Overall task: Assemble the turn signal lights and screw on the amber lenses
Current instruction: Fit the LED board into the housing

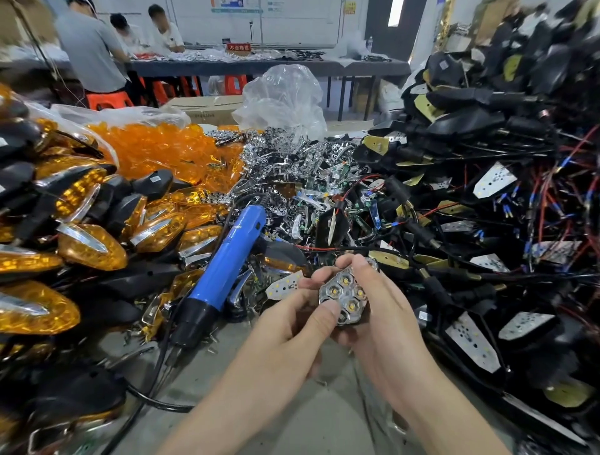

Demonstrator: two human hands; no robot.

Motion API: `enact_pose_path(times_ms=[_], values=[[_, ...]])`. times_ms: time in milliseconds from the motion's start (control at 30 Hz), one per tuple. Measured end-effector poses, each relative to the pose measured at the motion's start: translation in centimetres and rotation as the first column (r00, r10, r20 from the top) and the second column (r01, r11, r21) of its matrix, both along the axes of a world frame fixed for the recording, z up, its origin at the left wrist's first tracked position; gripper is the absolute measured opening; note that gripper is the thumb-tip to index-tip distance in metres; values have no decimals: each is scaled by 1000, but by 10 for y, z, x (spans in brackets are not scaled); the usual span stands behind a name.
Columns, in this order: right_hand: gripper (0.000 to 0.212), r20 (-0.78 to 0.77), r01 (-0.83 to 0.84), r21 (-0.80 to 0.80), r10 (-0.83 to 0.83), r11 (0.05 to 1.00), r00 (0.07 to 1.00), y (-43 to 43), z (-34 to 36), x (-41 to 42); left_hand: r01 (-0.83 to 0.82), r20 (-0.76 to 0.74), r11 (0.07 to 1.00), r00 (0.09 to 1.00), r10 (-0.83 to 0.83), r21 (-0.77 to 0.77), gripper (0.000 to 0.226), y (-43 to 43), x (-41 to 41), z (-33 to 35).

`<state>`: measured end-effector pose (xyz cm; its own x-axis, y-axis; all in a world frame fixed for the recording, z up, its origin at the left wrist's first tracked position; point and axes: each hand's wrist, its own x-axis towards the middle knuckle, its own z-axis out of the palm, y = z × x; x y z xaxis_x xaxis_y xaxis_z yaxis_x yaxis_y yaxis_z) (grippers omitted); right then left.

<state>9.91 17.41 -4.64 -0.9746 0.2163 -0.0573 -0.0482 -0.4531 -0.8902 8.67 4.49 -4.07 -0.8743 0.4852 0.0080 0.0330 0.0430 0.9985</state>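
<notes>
A small red sign (238, 47) on the far counter (292, 66), upper middle of the frame, carries pale Chinese characters that look like 不合格区. The wall posters (232, 4), a yellow notice (349, 6) and white stickers (155, 178) on black housings (146, 188) are too blurred to read.

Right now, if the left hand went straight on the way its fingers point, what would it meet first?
The chrome reflector: the left hand points up and right, and its thumb presses on it. Just beyond is the right hand, which also holds the piece, though depth is hard to judge.
</notes>
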Motion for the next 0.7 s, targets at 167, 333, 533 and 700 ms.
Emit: enact_pose_path(times_ms=[167, 333, 533, 700], values=[[23, -34, -10, -1, 10, 1000, 999, -1, -3, 0, 23, 24, 1000, 999, -23, 14, 19, 0, 0, 1], [24, -93, -30, -49, 26, 998, 995, -3, -4, -1, 3, 21, 1000, 1000, -3, 9, 19, -1, 1, 0], [22, -115, -27, -30, 23, 999, 993, -2, -4, 0, 14, -20, 1000, 1000, -14, 10, 19, 0, 2, -1], [21, -186, -42, -78, 27, 996, 982, -1, -6, 0, 28, -36, 998, 999, -26, 53, 15, -2, 2, 1]])
